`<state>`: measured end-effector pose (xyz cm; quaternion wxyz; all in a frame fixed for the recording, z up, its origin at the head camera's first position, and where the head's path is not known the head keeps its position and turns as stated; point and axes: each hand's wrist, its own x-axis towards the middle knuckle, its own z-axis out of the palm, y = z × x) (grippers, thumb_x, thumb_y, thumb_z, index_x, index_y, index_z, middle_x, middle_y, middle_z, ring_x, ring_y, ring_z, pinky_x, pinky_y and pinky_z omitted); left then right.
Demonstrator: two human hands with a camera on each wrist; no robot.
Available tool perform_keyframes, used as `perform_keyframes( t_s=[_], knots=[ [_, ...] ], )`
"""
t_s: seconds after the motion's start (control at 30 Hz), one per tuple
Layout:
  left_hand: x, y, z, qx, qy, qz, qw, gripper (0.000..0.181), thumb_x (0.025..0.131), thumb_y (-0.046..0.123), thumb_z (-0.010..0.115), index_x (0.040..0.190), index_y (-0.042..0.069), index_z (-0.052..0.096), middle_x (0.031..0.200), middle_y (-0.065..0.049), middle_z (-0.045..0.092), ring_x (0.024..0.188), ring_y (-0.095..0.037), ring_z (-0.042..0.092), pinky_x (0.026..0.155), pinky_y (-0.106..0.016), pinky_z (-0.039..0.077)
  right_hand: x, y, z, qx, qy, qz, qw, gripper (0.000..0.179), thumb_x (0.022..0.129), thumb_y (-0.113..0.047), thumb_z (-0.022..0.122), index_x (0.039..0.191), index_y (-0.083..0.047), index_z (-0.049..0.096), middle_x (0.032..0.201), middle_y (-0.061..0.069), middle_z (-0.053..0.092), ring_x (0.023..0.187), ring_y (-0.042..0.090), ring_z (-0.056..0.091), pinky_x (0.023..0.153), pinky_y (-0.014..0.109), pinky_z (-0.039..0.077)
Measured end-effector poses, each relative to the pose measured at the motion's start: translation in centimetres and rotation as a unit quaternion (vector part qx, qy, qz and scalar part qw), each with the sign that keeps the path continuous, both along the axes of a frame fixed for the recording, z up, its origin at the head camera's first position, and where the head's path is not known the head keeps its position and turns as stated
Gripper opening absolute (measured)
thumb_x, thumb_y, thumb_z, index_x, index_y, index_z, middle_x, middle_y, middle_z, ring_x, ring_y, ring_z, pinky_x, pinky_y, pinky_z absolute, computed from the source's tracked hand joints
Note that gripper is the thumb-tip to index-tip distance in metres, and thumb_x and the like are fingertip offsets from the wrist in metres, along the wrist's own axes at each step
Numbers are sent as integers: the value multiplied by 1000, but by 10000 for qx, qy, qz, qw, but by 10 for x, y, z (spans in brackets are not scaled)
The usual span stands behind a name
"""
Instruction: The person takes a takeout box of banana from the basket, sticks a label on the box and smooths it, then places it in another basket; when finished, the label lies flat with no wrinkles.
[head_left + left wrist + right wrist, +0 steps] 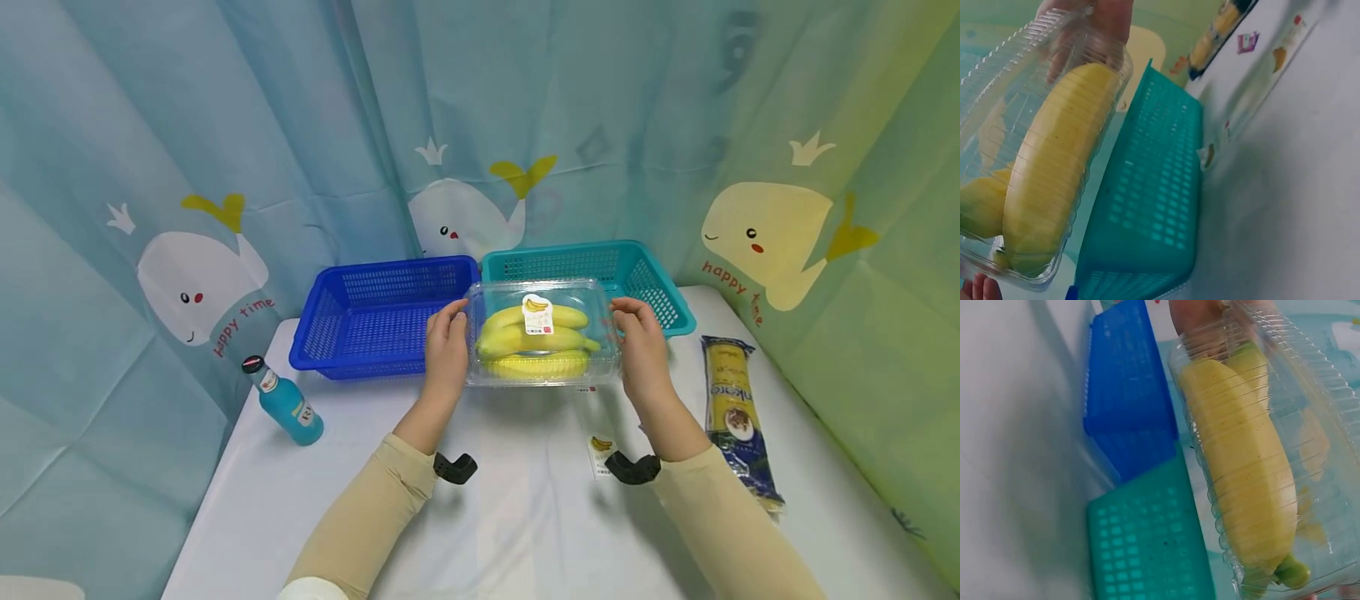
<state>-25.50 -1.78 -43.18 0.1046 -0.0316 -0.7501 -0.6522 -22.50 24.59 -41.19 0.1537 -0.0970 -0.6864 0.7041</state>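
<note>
A clear plastic clamshell container (609, 367) with several yellow bananas (536, 340) inside hangs above the table, in front of the baskets. My left hand (446, 348) grips its left end, and my right hand (643, 348) holds the right end. A white label (537, 315) with a banana picture sits on the lid. Both wrist views show the bananas (1060, 162) through the ribbed plastic wall. On the table below lies a strip of banana labels (602, 457), partly hidden by the right wrist.
Behind the container stand a blue basket (390, 367) at left and a teal basket (678, 312) at right. A bottle of blue drink (292, 410) is at the left. A yellow and navy packet (731, 400) lies at the right. Patterned curtains (600, 100) surround the table.
</note>
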Motion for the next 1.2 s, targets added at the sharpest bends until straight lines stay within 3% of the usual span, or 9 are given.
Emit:
perform_keyframes(
  t_s=[0.23,0.4,0.53,0.77,1.0,1.07,1.2],
  knots=[
    [-21,16,8,-24,145,461,9988,33,104,36,38,114,21,66,112,-2,58,99,-19,60,76,-35,50,-14,11,6,108,-97,-230,9996,28,104,-29,43,124,-14,55,114,-9,49,98,11,48,85,29,46],
    [-32,23,12,-117,151,651,9977,34,104,35,37,107,21,69,109,-1,62,97,-17,64,72,-32,51,-22,18,9,311,-270,-448,9981,27,104,-27,40,117,-12,59,107,-8,49,97,10,46,84,28,42],
    [-40,28,12,-251,122,711,9971,37,104,36,37,107,19,71,103,-1,63,92,-17,65,69,-32,52,-30,25,8,241,-236,-392,9987,32,105,-29,41,118,-8,61,105,-5,52,96,10,48,85,30,42],
    [-49,36,16,-334,-60,639,9974,38,104,35,38,114,20,71,104,-1,64,87,-16,63,68,-33,52,-40,37,12,138,-440,-347,9983,44,105,-38,41,128,-5,61,107,-2,57,101,10,54,97,25,46],
    [-57,45,17,-464,-199,366,9981,36,103,32,38,120,23,69,107,0,67,69,-17,51,59,-31,45,-50,50,17,166,-633,-238,9976,45,106,-34,38,135,-8,60,117,2,60,106,9,56,112,34,40],
    [-59,47,17,-463,-327,233,9981,37,103,33,38,123,23,67,112,2,67,71,-19,52,60,-32,45,-54,54,20,40,-748,-248,9969,43,106,-33,40,135,-9,61,118,-1,61,108,9,56,112,32,41],
    [-64,52,16,-585,-634,-18,9963,39,102,36,39,131,23,62,128,3,64,95,-19,62,75,-36,52,-59,60,25,190,-972,-174,9949,45,105,-34,40,139,-10,58,127,-1,57,120,14,53,114,33,40]
  ],
)
